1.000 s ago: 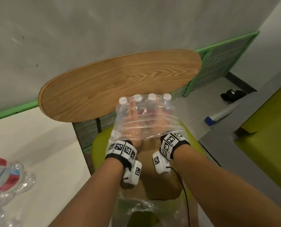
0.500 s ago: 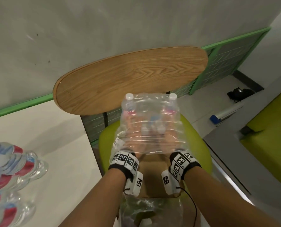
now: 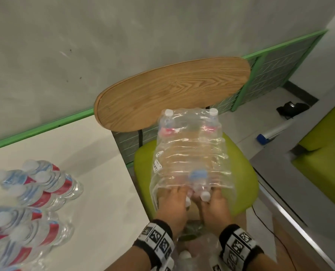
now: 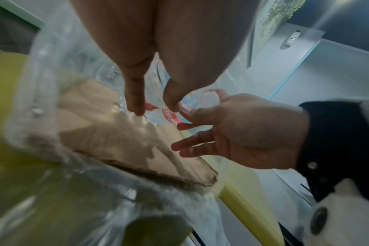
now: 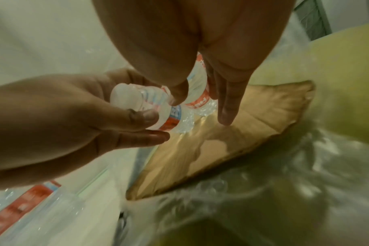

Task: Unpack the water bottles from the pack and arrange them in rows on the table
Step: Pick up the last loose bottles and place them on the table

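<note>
Step in hand: extraction of bottles from the pack [image 3: 190, 153], which lies on the green chair seat [image 3: 239, 159] ahead of both your hands, its torn mouth toward your wrists. Your left hand [image 3: 172, 202] sits at the mouth, thumb and fingers curled round the neck end of one bottle [image 5: 150, 111]. Your right hand [image 3: 215, 204], just beside the left, grips a second bottle [image 4: 169, 109] the same way; the two bottles lie side by side, touching, on the cardboard tray [image 5: 232, 133] under your fingertips. Two more capped bottles [image 3: 169, 119] stand at the far end of the wrap, beyond your fingers. Bottles already out [image 3: 45, 184] stand grouped on the white table [image 3: 108, 192], well off to the left of your left hand.

Judgement: the task looks well along, with few bottles remaining. Next move calls for drawing both bottles back clear of the loose film, then carrying them left to extend the rows. Risk: film snagging on the bottles.
</note>
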A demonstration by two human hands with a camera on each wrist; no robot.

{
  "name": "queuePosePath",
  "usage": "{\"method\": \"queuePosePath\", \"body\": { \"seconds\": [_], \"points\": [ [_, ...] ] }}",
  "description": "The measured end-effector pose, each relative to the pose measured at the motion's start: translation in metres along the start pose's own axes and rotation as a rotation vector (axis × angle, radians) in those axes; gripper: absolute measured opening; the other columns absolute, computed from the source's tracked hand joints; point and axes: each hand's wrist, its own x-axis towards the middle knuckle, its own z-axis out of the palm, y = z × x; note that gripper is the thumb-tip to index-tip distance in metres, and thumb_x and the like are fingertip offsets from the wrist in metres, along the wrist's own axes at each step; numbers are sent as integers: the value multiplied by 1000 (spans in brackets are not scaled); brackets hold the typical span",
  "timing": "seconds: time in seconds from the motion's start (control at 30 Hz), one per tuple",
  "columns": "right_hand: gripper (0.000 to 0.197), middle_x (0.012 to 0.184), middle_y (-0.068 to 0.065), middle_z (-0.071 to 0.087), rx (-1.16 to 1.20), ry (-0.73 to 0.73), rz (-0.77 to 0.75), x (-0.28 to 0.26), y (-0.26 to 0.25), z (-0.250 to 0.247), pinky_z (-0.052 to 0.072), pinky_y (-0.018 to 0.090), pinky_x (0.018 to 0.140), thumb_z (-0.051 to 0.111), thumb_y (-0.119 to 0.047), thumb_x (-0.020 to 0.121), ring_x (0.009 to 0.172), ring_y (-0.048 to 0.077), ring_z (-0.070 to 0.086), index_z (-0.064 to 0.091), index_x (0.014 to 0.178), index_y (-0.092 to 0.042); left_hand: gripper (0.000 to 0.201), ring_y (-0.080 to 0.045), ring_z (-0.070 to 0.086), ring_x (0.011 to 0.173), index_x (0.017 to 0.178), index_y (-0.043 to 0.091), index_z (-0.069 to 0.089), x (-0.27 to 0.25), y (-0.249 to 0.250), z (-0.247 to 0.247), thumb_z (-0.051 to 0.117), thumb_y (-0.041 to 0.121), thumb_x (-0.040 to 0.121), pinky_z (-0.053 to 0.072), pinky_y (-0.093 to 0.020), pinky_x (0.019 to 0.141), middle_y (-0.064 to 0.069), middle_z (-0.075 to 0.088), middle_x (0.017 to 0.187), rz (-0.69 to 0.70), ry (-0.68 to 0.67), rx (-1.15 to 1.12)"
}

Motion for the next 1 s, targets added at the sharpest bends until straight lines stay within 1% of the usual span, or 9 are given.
{"method": "queuePosePath", "body": {
  "seconds": [0.1, 0.23, 0.33, 0.43, 0.6, 0.73, 0.8, 0.9, 1.0],
  "points": [
    [37, 98, -8, 65, 88, -8, -111, -29, -3, -12, 56, 35, 73, 70, -32, 85, 86, 10, 66, 44, 111, -32, 69, -11, 33, 137, 142, 36, 34, -33, -14, -8, 49, -1, 86, 31, -32, 116, 13, 29, 152, 148, -3, -206],
    [34, 90, -9, 62, 31, -28, -208, -56, -23, -33, 50, 14, 59, 71, -29, 85, 75, -3, 62, 46, 107, -35, 57, -1, 57, 116, 124, 49, 50, -81, -39, -42, 65, 14, 82, 47, -26, 102, 27, 52, 132, 137, 3, -540],
    [34, 89, -14, 64, -3, -84, -251, -80, -41, -41, 47, 11, 60, 69, -39, 85, 74, -3, 62, 44, 109, -43, 53, -18, 68, 97, 117, 41, 63, -120, -65, -64, 78, 13, 76, 54, -38, 94, 13, 68, 112, 46, -89, -713],
    [35, 79, -9, 63, -39, -110, -281, -111, -62, -33, 51, 24, 62, 68, -47, 82, 69, 3, 60, 46, 109, -47, 48, -32, 71, 78, 115, 38, 65, -166, -95, -79, 78, 12, 77, 58, -41, 84, -2, 72, 94, -36, -95, -767],
    [28, 80, -1, 61, -42, -269, -382, -152, -92, 14, 52, 36, 65, 69, -46, 80, 72, 16, 58, 54, 101, -35, 36, -27, 63, 58, 114, 34, 64, -252, -157, -91, 72, 14, 85, 56, -36, 62, -5, 64, 61, -167, 72, -816],
    [29, 94, -14, 47, -250, -421, -591, -174, -117, 69, 43, 21, 66, 69, -50, 80, 79, 7, 51, 49, 95, -37, 34, -21, 61, 56, 110, 42, 66, -318, -211, -100, 75, 23, 83, 53, -32, 60, -11, 63, 63, -294, 242, -719],
    [29, 100, -15, 43, -272, -499, -615, -187, -132, 96, 47, 22, 70, 70, -49, 79, 82, 5, 53, 48, 94, -38, 35, -20, 63, 56, 110, 46, 65, -346, -236, -103, 77, 31, 80, 52, -29, 63, -9, 65, 65, -350, 339, -634],
    [28, 102, -16, 42, -258, -519, -653, -202, -153, 134, 52, 28, 72, 70, -45, 80, 79, 5, 56, 48, 96, -38, 34, -17, 60, 58, 108, 48, 64, -372, -267, -110, 78, 41, 77, 51, -24, 66, 17, 67, 75, -427, 529, -531],
    [29, 102, -17, 42, -253, -518, -703, -212, -172, 171, 53, 34, 74, 71, -36, 80, 80, 6, 55, 49, 99, -37, 33, -12, 59, 70, 110, 48, 59, -381, -292, -117, 73, 45, 80, 51, -25, 70, 16, 66, 83, -488, 636, -462]
  ]
}}
